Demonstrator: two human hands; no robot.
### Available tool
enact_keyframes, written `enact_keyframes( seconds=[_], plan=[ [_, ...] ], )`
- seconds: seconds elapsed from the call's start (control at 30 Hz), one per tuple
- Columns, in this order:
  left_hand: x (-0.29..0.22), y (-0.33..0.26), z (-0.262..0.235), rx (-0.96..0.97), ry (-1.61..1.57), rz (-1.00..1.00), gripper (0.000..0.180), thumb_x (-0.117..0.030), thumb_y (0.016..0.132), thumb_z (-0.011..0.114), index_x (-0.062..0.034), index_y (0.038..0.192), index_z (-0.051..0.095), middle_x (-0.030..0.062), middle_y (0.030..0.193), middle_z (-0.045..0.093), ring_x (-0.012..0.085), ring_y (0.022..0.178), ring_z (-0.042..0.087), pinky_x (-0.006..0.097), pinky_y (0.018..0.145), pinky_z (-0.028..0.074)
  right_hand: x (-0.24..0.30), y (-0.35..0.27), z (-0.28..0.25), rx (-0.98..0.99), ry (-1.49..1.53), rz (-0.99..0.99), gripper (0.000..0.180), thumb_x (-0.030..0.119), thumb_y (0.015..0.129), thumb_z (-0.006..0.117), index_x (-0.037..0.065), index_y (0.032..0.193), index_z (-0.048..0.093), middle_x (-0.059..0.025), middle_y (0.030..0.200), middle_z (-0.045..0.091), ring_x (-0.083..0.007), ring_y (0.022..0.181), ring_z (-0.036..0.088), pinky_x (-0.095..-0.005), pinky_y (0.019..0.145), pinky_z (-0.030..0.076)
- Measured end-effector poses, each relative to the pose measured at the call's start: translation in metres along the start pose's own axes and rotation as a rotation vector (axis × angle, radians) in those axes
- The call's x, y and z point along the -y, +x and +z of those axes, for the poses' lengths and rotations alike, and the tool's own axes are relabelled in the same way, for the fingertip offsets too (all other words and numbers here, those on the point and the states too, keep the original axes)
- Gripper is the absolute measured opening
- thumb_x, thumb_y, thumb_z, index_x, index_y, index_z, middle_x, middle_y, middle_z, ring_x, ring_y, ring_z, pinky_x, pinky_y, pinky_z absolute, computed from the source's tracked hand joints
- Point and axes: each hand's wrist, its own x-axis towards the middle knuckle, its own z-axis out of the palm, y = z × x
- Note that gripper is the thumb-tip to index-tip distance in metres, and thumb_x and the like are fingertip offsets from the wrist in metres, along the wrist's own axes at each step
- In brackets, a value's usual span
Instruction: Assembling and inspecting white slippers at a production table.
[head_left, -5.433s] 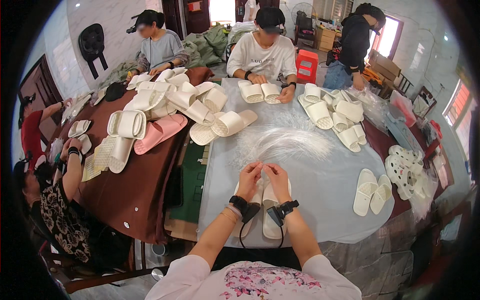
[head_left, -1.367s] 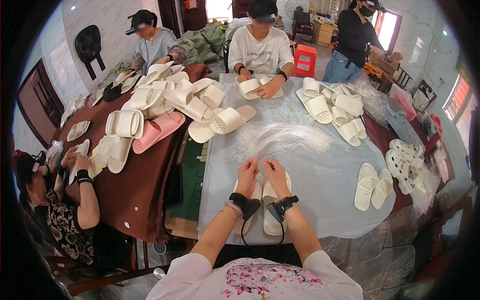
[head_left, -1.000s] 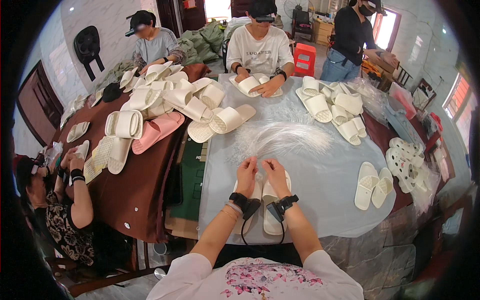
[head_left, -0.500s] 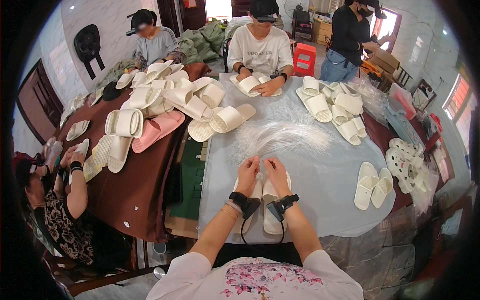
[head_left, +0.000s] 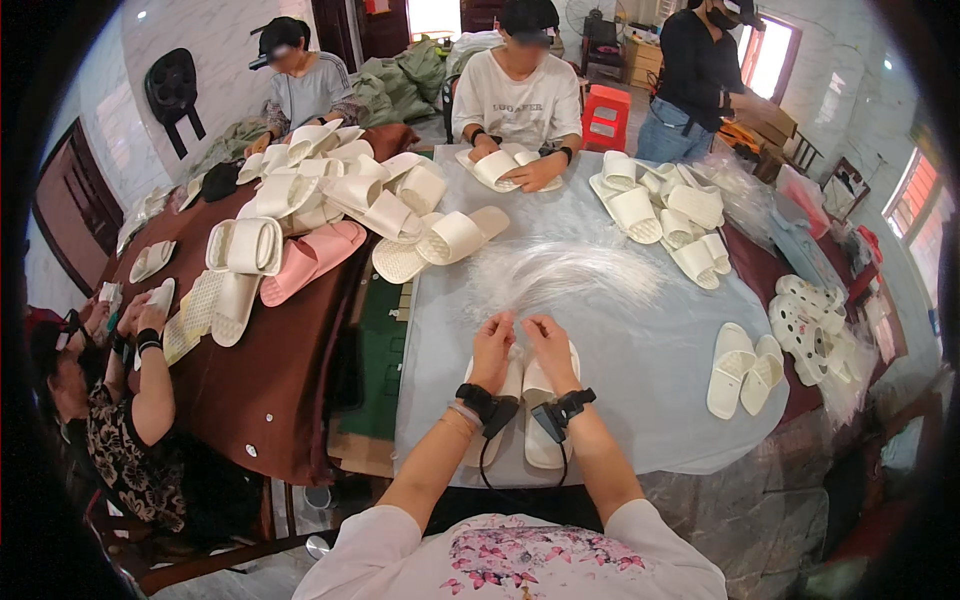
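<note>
left hand (head_left: pixel 492 345) and right hand (head_left: pixel 550 348) both pinched closed on the toe end of a white slipper pair (head_left: pixel 520 405) at the counter (head_left: pixel 620 350) near edge; clear tie strands (head_left: pixel 570 272) just beyond the pair; finished pair (head_left: pixel 745 368) to its right, looks partway done; crowded workshop, other workers across the counter.

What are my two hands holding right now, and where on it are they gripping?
Both the left hand and the right hand rest on the front ends of a pair of white slippers. Whether the fingertips pinch anything cannot be told.
</note>
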Motion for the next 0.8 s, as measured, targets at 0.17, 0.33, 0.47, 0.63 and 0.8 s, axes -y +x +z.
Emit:
enact_keyframes(
  seconds=[0.17,0.33,0.47,0.63,0.8],
  plan=[
    [-0.001,-0.001,-0.003,-0.082,0.014,-0.004,0.012,-0.018,0.085,0.059,-0.0071,0.088,0.059,-0.0053,0.071,0.051,0.0045,0.061,0.043,0.018,0.057,0.036,0.008,-0.004,0.004,-0.019,-0.067,-0.004,0.020,0.018,0.084,0.057,-0.001,0.092,0.058,-0.0025,0.076,0.058,-0.0076,0.069,0.050,-0.0221,0.062,0.041],
    [-0.005,0.000,-0.004,-0.022,-0.001,-0.043,0.011,-0.017,0.087,0.056,-0.0065,0.089,0.056,-0.0040,0.073,0.049,0.0052,0.063,0.044,0.019,0.058,0.037,0.009,-0.002,0.006,-0.018,-0.036,-0.019,0.022,0.020,0.083,0.055,-0.001,0.090,0.058,-0.0098,0.076,0.060,-0.0162,0.067,0.054,-0.0274,0.063,0.043],
    [-0.002,0.002,-0.006,-0.061,-0.087,0.014,0.009,-0.017,0.087,0.055,-0.0082,0.085,0.055,-0.0040,0.069,0.048,0.0053,0.062,0.044,0.020,0.058,0.037,0.011,-0.003,0.006,0.021,-0.064,-0.038,0.023,0.020,0.083,0.055,-0.001,0.090,0.058,-0.0102,0.076,0.060,-0.0160,0.067,0.054,-0.0271,0.063,0.043],
    [-0.006,-0.003,0.003,-0.059,-0.029,-0.026,0.009,-0.017,0.087,0.056,-0.0092,0.082,0.054,-0.0042,0.067,0.047,0.0057,0.062,0.043,0.019,0.058,0.037,0.010,-0.003,0.003,-0.029,-0.005,0.013,0.023,0.020,0.083,0.056,-0.002,0.091,0.058,-0.0090,0.075,0.060,-0.0148,0.066,0.054,-0.0268,0.062,0.043],
    [-0.001,0.001,-0.005,0.003,-0.024,-0.022,0.012,-0.017,0.084,0.059,-0.0061,0.089,0.057,-0.0034,0.074,0.051,0.0056,0.063,0.044,0.019,0.059,0.037,0.011,-0.004,0.004,-0.002,0.042,0.047,0.023,0.020,0.084,0.056,-0.001,0.092,0.058,-0.0023,0.076,0.057,-0.0083,0.067,0.048,-0.0224,0.061,0.040]
  ],
)
